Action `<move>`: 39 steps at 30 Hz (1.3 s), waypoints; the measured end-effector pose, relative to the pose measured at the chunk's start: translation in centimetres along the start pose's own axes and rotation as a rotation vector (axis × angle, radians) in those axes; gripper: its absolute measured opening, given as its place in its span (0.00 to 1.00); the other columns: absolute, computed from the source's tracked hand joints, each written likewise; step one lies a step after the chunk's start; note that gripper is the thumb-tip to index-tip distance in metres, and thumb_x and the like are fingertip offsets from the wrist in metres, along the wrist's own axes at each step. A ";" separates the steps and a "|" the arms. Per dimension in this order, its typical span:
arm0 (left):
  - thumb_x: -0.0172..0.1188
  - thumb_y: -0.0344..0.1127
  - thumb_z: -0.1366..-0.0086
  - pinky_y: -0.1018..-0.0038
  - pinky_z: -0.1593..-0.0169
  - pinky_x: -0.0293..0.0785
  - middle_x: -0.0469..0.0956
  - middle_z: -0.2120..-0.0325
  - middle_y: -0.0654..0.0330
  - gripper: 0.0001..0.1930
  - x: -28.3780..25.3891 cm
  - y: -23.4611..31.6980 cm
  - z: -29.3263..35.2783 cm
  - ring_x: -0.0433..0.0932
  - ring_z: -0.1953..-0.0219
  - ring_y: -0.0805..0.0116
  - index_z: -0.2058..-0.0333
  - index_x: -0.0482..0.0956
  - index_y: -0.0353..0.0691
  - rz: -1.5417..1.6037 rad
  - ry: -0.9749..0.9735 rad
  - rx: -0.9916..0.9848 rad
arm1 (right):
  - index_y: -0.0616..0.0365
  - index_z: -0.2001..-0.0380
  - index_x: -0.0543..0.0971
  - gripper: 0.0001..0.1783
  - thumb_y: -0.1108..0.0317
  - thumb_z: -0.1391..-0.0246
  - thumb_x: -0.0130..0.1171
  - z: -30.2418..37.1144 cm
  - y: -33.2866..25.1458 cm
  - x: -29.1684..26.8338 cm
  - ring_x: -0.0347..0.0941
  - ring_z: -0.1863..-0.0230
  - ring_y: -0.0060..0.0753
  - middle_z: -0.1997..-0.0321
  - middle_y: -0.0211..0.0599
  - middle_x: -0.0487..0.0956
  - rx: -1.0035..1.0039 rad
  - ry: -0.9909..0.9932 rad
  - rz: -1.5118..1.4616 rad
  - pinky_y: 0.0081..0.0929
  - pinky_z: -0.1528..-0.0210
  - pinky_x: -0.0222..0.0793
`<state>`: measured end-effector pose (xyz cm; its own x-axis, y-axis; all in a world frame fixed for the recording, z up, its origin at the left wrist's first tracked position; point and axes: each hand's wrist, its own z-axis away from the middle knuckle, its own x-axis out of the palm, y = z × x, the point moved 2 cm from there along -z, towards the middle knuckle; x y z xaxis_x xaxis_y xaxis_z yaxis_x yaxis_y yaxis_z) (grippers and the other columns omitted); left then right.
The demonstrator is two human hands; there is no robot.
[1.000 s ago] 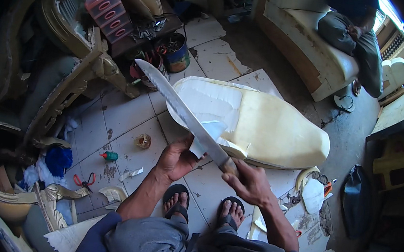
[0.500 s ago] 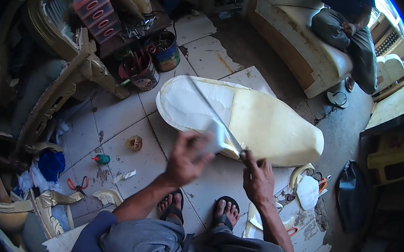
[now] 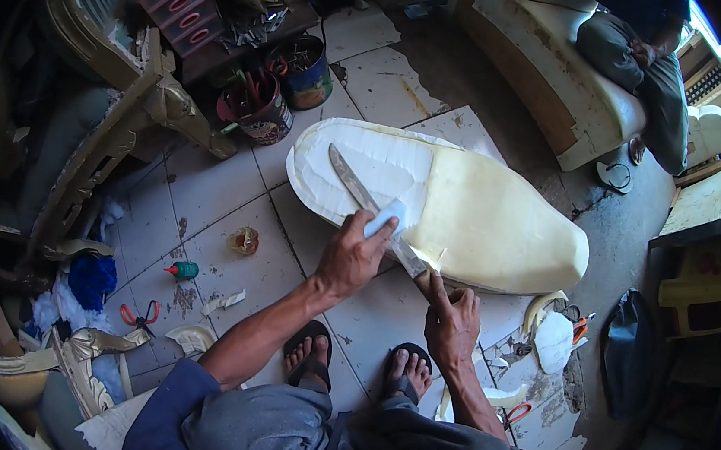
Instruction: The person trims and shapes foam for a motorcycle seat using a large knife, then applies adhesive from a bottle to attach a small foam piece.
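My right hand [image 3: 455, 323] is closed round the handle of a long knife [image 3: 352, 181], whose blade slants up and to the left over a foam seat pad [image 3: 500, 217]. With closed fingers, my left hand [image 3: 347, 260] holds a small pale blue block [image 3: 386, 218] against the middle of the blade. The block's material cannot be made out. The pad lies on the tiles beyond my feet, with a white, cut-looking surface on its left part and smooth cream foam on its right.
Pots of tools [image 3: 259, 109] and a pink drawer box [image 3: 174, 0] stand at the far left, beside carved chair frames [image 3: 119, 115]. Red-handled scissors [image 3: 140, 317], a green bottle [image 3: 183, 269] and foam scraps [image 3: 553, 341] lie on the floor. A seated person [image 3: 640, 70] is at the far right.
My left hand has brought the blue block from a blurred position onto the blade. The knife now shows sharply, its tip slightly lower. The whole view has shifted a little.
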<state>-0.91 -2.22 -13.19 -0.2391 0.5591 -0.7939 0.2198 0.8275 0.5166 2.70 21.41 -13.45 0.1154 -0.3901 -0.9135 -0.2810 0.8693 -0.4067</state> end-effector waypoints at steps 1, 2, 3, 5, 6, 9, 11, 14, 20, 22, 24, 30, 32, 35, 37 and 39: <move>0.66 0.30 0.35 0.63 0.55 0.82 0.75 0.55 0.46 0.22 -0.2 -0.4 -0.4 0.79 0.57 0.49 0.41 0.82 0.43 -0.016 -0.002 0.003 | 0.40 0.36 0.77 0.34 0.75 0.48 0.62 0.2 0.4 -0.1 0.70 0.57 0.51 0.59 0.47 0.72 -0.003 0.015 0.008 0.46 0.55 0.70; 0.65 0.30 0.35 0.62 0.54 0.81 0.74 0.55 0.46 0.22 -0.5 -1.1 -0.8 0.79 0.57 0.48 0.41 0.81 0.42 -0.024 -0.004 0.007 | 0.40 0.36 0.77 0.35 0.76 0.49 0.62 0.4 0.6 -0.2 0.70 0.57 0.51 0.59 0.46 0.72 -0.007 0.031 0.012 0.46 0.56 0.70; 0.65 0.30 0.35 0.61 0.53 0.81 0.74 0.55 0.45 0.22 -0.9 -2.0 -1.1 0.79 0.57 0.48 0.41 0.81 0.41 -0.061 0.030 0.011 | 0.38 0.35 0.77 0.36 0.76 0.50 0.62 0.6 0.7 -0.5 0.70 0.58 0.50 0.60 0.45 0.72 -0.012 0.043 -0.008 0.46 0.57 0.70; 0.64 0.30 0.34 0.61 0.52 0.80 0.75 0.56 0.45 0.22 -1.3 -3.9 -1.8 0.79 0.57 0.47 0.41 0.81 0.41 -0.122 0.097 0.020 | 0.34 0.35 0.77 0.39 0.77 0.53 0.62 1.4 1.0 -1.5 0.70 0.59 0.48 0.61 0.43 0.72 -0.015 0.065 -0.037 0.46 0.58 0.70; 0.64 0.30 0.34 0.61 0.52 0.80 0.75 0.57 0.45 0.22 -1.6 -4.8 -2.2 0.79 0.57 0.47 0.41 0.81 0.40 -0.131 0.110 -0.002 | 0.34 0.37 0.78 0.41 0.78 0.57 0.64 1.7 1.2 -2.2 0.71 0.60 0.47 0.62 0.42 0.72 -0.004 0.078 -0.064 0.44 0.59 0.71; 0.63 0.31 0.33 0.62 0.51 0.79 0.76 0.58 0.46 0.20 -3.5 -7.6 -3.8 0.79 0.57 0.48 0.42 0.82 0.39 -0.129 0.137 -0.104 | 0.35 0.38 0.79 0.41 0.78 0.58 0.65 2.7 1.1 -4.7 0.71 0.61 0.46 0.62 0.42 0.72 -0.012 0.104 -0.050 0.42 0.61 0.72; 0.62 0.32 0.31 0.62 0.50 0.79 0.78 0.58 0.46 0.19 -6.0 -9.5 -4.4 0.80 0.55 0.51 0.43 0.82 0.37 -0.105 0.127 -0.228 | 0.39 0.37 0.79 0.40 0.78 0.57 0.66 3.6 1.9 -5.9 0.72 0.61 0.45 0.62 0.42 0.73 -0.045 0.133 -0.002 0.41 0.62 0.72; 0.60 0.32 0.29 0.64 0.49 0.80 0.79 0.55 0.48 0.20 -7.4 -10.7 -3.1 0.81 0.51 0.56 0.40 0.78 0.35 0.051 0.331 -0.439 | 0.46 0.34 0.76 0.39 0.80 0.52 0.63 4.6 3.7 -6.9 0.71 0.63 0.44 0.64 0.44 0.73 0.145 0.196 -0.227 0.39 0.60 0.72; 0.58 0.37 0.25 0.66 0.49 0.83 0.80 0.47 0.55 0.23 -0.4 1.4 2.1 0.81 0.50 0.64 0.35 0.70 0.38 1.808 -0.047 -0.891 | 0.41 0.33 0.75 0.40 0.75 0.51 0.70 0.4 -0.4 -4.8 0.73 0.59 0.46 0.59 0.46 0.74 -0.004 0.220 -0.189 0.41 0.58 0.74; 0.57 0.40 0.24 0.66 0.51 0.83 0.79 0.48 0.53 0.22 -0.6 2.2 2.8 0.81 0.51 0.61 0.37 0.72 0.36 1.957 -0.128 -0.906 | 0.46 0.34 0.77 0.37 0.76 0.50 0.69 -0.3 -2.1 -4.3 0.74 0.59 0.48 0.59 0.47 0.74 -0.073 0.168 -0.182 0.41 0.57 0.75; 0.56 0.41 0.24 0.66 0.52 0.83 0.78 0.49 0.51 0.22 -1.4 2.0 2.4 0.80 0.52 0.58 0.39 0.73 0.35 2.044 -0.173 -0.915 | 0.47 0.35 0.77 0.37 0.77 0.50 0.68 -0.1 -2.2 -4.2 0.74 0.60 0.47 0.60 0.46 0.74 -0.096 0.181 -0.189 0.41 0.58 0.75; 0.59 0.41 0.26 0.66 0.55 0.84 0.79 0.53 0.50 0.22 -7.2 -3.6 1.5 0.81 0.56 0.56 0.40 0.74 0.36 2.159 -0.013 -0.825 | 0.35 0.37 0.79 0.41 0.78 0.57 0.68 2.9 2.1 -5.1 0.72 0.62 0.43 0.61 0.39 0.72 -0.126 0.180 -0.080 0.40 0.66 0.73; 0.59 0.41 0.26 0.66 0.56 0.84 0.79 0.53 0.50 0.21 -8.7 -4.5 1.7 0.82 0.57 0.56 0.40 0.74 0.36 2.114 0.097 -0.848 | 0.37 0.36 0.79 0.42 0.80 0.58 0.67 4.2 4.2 -5.8 0.72 0.62 0.43 0.62 0.39 0.72 -0.097 0.213 -0.039 0.40 0.66 0.72; 0.57 0.39 0.25 0.67 0.52 0.83 0.77 0.49 0.42 0.23 -7.2 -5.1 3.0 0.80 0.54 0.54 0.39 0.70 0.29 2.053 0.134 -0.818 | 0.39 0.36 0.79 0.41 0.79 0.57 0.67 3.9 3.8 -6.4 0.72 0.61 0.42 0.63 0.39 0.72 -0.110 0.287 -0.032 0.40 0.65 0.73; 0.57 0.39 0.25 0.67 0.53 0.84 0.78 0.51 0.43 0.23 -4.6 -3.8 3.5 0.82 0.55 0.55 0.39 0.70 0.30 2.037 0.070 -0.829 | 0.38 0.36 0.79 0.41 0.79 0.57 0.67 2.8 1.1 -5.5 0.72 0.61 0.42 0.62 0.39 0.72 -0.130 0.273 -0.140 0.41 0.64 0.74; 0.53 0.38 0.23 0.67 0.54 0.85 0.80 0.53 0.45 0.20 -3.1 -3.3 3.1 0.82 0.57 0.57 0.40 0.72 0.31 2.062 0.047 -0.848 | 0.33 0.36 0.79 0.39 0.77 0.53 0.66 1.1 -0.8 -5.0 0.73 0.60 0.44 0.61 0.39 0.73 -0.162 0.151 -0.070 0.44 0.62 0.74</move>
<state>2.00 -6.84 -13.44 -0.3032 0.4117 0.8594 -0.2115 -0.9084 0.3606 3.38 22.99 -8.59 -0.0004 -0.4992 -0.8665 -0.4278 0.7833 -0.4511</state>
